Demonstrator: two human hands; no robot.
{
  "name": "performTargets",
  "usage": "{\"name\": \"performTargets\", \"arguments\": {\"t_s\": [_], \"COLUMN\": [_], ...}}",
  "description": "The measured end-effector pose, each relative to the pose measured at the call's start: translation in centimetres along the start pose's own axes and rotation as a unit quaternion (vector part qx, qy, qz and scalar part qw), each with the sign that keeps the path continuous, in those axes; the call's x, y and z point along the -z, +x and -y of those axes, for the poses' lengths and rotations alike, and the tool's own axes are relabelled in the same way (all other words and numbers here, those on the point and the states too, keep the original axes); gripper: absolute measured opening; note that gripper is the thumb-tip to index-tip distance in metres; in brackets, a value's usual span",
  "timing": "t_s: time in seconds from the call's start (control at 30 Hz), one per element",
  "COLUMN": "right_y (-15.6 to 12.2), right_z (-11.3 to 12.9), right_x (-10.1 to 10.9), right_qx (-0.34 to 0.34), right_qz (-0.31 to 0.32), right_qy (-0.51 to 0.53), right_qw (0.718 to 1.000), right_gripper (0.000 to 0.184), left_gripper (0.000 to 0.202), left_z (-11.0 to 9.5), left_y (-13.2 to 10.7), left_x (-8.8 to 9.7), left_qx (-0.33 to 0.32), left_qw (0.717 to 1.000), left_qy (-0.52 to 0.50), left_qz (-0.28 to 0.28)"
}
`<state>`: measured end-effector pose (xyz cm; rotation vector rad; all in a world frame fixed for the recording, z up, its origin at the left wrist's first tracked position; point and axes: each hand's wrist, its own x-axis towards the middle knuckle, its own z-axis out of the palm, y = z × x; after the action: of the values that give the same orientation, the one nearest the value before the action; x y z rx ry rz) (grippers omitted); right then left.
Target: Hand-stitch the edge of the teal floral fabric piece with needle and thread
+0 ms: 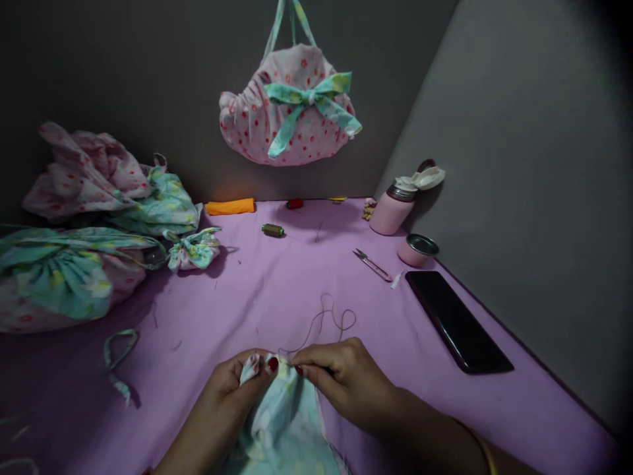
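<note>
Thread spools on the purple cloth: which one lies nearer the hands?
The dark olive-brown spool with bright green ends. The other, the red spool, lies farther back, close to the wall.

Thread snips (376,268), a spool (273,230) and cloth bags (247,128) show a sewing corner

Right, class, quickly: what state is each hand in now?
Left hand: closed, holding the pale green cloth.
Right hand: pinched closed at the cloth's top edge; what it grips cannot be told.
</note>
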<state>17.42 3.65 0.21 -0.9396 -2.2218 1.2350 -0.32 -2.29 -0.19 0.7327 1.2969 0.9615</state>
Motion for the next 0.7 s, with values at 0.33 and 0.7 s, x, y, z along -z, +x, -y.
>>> {"name": "performTargets", "arguments": {"t_s": [0.33,0.7], "right_y": [0.2,0.1], "right_z": [-0.8,-0.2], "right_x": [-0.8,-0.9], "right_qx": [-0.111,-0.092], "right_qz": [0.043,0.025], "right_qy": [0.178,0.135], "right_qw": [0.977,0.986], "right_gripper": [0.028,0.021], "left_gripper": [0.026,0.031], "left_z": [0.6,1.1], "left_y": [0.1,0.4], "left_x": [0.4,0.7], "left_qx": [-0.016,-0.038], "left_qw": [0.999,0.995], "left_qy": [0.028,0.094], "left_qz": [0.018,-0.008]}}
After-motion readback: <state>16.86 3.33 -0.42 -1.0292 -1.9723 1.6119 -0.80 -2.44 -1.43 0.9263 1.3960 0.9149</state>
